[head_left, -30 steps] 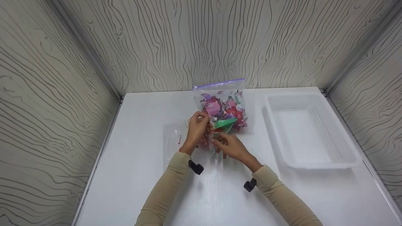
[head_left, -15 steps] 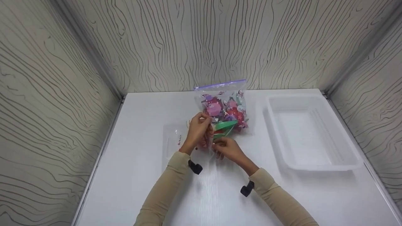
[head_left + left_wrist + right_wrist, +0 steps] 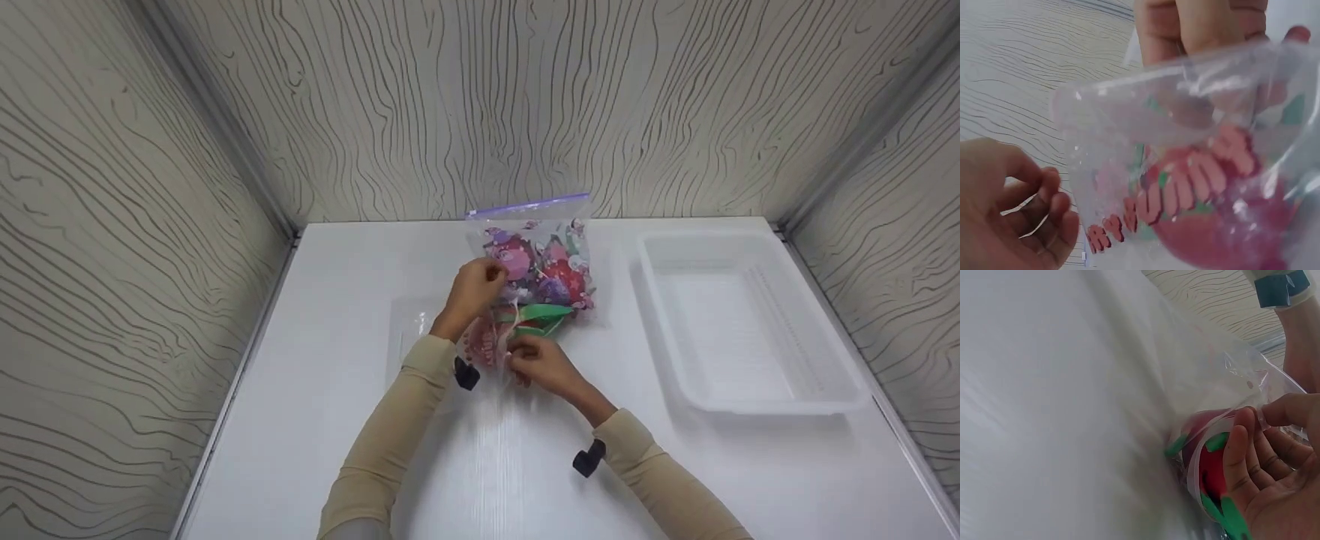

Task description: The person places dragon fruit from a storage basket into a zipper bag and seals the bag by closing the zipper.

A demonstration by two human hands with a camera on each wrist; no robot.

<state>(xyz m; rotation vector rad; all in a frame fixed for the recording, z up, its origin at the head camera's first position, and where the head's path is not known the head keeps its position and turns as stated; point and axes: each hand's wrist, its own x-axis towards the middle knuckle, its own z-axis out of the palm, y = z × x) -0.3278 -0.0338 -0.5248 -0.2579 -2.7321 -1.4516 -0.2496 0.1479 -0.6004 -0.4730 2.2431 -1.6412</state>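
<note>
A clear plastic bag with pink raised-looking lettering, red and green things inside, stands at the middle of the table. My right hand pinches its upper edge between thumb and fingers, plain in the right wrist view, where the red and green contents show through the film. Just beyond, my left hand hangs beside the bag, fingers loosely curled. In the left wrist view this left hand is apart from the bag's edge, with nothing visible between its fingers. The lettering faces that camera.
Behind the hands lies a zip bag with a purple closure and pink, red and purple printed figures. Flat clear plastic lies left of the left forearm. A white plastic basket stands at the right. Wood-patterned walls enclose the table.
My left hand has come off the bag's edge and moved slightly up. The bag's green part has shifted a little down. My right hand has moved slightly down and keeps its pinch.
</note>
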